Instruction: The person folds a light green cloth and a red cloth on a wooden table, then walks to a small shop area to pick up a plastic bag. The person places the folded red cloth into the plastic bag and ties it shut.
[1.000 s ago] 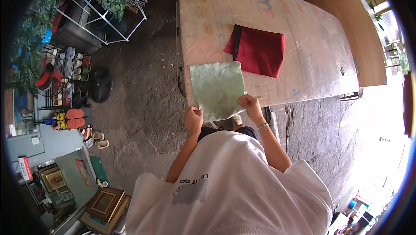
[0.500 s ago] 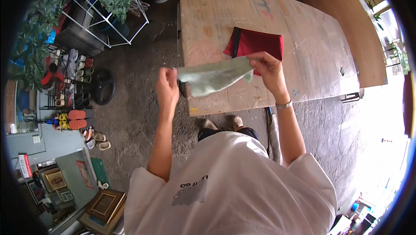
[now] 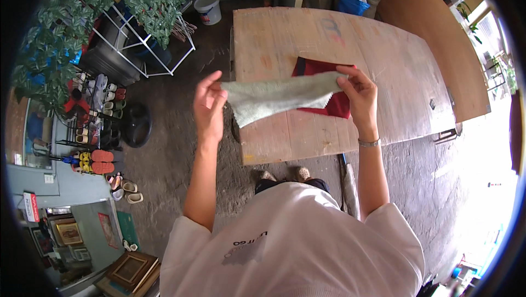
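A pale green cloth [image 3: 279,97] with a zigzag-cut edge is stretched in the air between my two hands, above the table's near part. My left hand [image 3: 209,112] has its left upper corner at the thumb and fingers. At the opposite end, my right hand [image 3: 360,98] pinches the upper corner between thumb and fingers. Beneath the cloth, a dark red piece of fabric [image 3: 338,106] with a black band lies on the wooden table [image 3: 394,78], partly hidden by the cloth and my right hand.
Left of the table stand a white folding rack [image 3: 183,58], leafy plants [image 3: 126,1] and a white bucket [image 3: 208,9]. Shoes on a rack [image 3: 93,116] and a black round stool [image 3: 136,124] are farther left. Picture frames [image 3: 129,269] lie at the lower left.
The cloth is held flatter and wider, with its lower edge more spread. My right hand has moved slightly right, and my left fingers are more extended. The whole view has shifted, with the table lower.
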A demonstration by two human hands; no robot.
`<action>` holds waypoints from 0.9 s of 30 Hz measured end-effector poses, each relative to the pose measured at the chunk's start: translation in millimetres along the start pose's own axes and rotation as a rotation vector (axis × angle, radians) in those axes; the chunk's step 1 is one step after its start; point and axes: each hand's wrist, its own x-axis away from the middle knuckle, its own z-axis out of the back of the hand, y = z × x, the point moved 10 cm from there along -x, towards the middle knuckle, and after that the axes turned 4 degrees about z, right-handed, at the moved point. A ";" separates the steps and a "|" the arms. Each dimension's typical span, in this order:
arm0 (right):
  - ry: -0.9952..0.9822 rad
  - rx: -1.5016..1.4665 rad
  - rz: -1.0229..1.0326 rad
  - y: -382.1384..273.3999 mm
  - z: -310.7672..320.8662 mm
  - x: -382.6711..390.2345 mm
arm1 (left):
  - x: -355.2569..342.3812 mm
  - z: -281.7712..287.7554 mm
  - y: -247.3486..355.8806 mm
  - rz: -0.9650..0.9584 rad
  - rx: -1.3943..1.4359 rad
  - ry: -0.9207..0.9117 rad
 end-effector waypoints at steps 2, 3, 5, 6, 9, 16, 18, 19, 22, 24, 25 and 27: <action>-0.030 0.043 0.006 3.3 4.9 0.6 | 9.3 -14.9 -23.9 0.208 0.037 -0.041; -0.034 0.035 0.001 4.1 6.2 1.4 | 21.0 -27.2 -41.3 0.371 0.145 -0.083; -0.046 0.015 -0.015 5.5 5.5 4.5 | 41.5 -39.9 -63.4 0.543 0.286 -0.054; -0.054 -0.001 -0.021 4.8 6.3 6.0 | 44.5 -32.7 -74.3 0.529 0.284 -0.048; -0.027 0.011 -0.007 7.3 22.4 10.4 | 39.2 -30.9 -50.9 0.331 0.128 -0.037; -0.115 0.285 -0.048 4.1 22.2 22.7 | 26.8 -23.4 11.6 0.078 -0.549 -0.070; -0.145 0.453 0.079 -18.6 18.5 29.9 | 34.9 -33.6 52.5 -0.035 -0.782 -0.046; -0.154 0.540 0.142 -32.7 16.8 34.2 | 39.8 -39.0 69.8 -0.128 -0.806 -0.048; -0.171 0.637 0.273 -64.7 19.9 41.1 | 46.5 -50.4 119.7 -0.426 -0.886 -0.052; -0.150 0.508 0.354 -76.4 26.7 42.2 | 52.1 -66.0 155.1 -0.654 -0.944 -0.061; -0.118 0.333 0.359 -74.7 31.3 34.8 | 34.9 -57.7 141.5 -0.421 -0.736 -0.120; -0.048 -0.040 0.232 -60.3 30.3 17.7 | 19.2 -46.4 105.5 0.053 -0.334 -0.212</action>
